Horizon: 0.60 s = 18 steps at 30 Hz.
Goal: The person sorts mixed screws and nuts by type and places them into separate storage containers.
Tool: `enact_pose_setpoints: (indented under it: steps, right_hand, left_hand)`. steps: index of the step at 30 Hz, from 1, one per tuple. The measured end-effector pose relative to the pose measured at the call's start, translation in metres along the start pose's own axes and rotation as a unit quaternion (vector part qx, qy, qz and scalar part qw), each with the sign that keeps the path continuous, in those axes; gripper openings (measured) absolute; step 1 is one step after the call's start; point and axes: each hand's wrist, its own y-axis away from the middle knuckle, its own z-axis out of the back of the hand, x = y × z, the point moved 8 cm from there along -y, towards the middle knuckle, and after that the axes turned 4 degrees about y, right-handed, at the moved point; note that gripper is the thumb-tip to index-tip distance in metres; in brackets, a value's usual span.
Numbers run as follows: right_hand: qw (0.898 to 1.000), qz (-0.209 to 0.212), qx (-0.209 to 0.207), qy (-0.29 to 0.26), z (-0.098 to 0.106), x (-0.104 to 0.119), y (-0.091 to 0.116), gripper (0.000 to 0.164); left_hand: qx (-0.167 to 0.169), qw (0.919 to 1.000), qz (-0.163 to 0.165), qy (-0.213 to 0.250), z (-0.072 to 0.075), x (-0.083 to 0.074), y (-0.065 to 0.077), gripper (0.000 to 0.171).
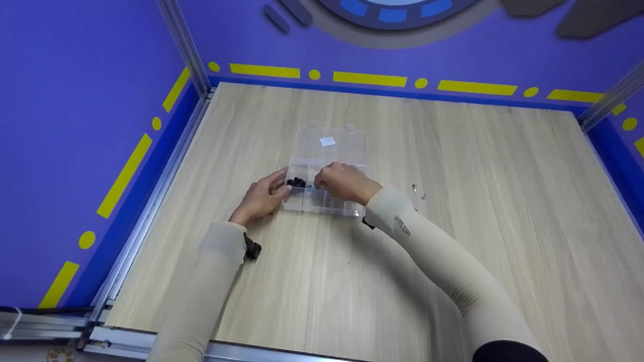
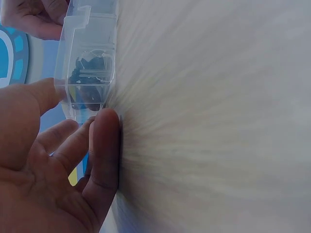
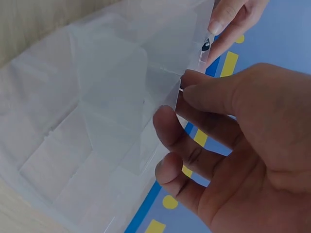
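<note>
A clear plastic compartment box lies on the table, its lid folded back and away. Small black parts are bunched in one left compartment; their kind is unclear. At the box's left end is my left hand, its thumb touching the rim and its extended fingers along the outer wall. My right hand is over the middle compartments with fingers bent. Thumb and forefinger pinch a small pale piece, mostly hidden by the fingertips.
Several small metal pieces that look like screws lie on the wooden table right of the box. A white label is on the lid. Blue panels and metal rails border the table.
</note>
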Motion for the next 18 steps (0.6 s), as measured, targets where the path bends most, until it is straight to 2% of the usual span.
enact_pose_setpoints:
  steps: [4,18]
  right_hand:
    - [1.000,-0.013,0.017,0.000,-0.0028,0.0008,0.0002,0.023]
    - [0.999,-0.036,0.035,-0.017,-0.0078,-0.0020,-0.0005,0.026]
  left_hand:
    - [0.001,1.0000,-0.001,0.005,0.0000,-0.0001,-0.0001,0.060]
    - [-0.002,1.0000,0.002,0.006,0.0016,0.0007,0.0002,0.060]
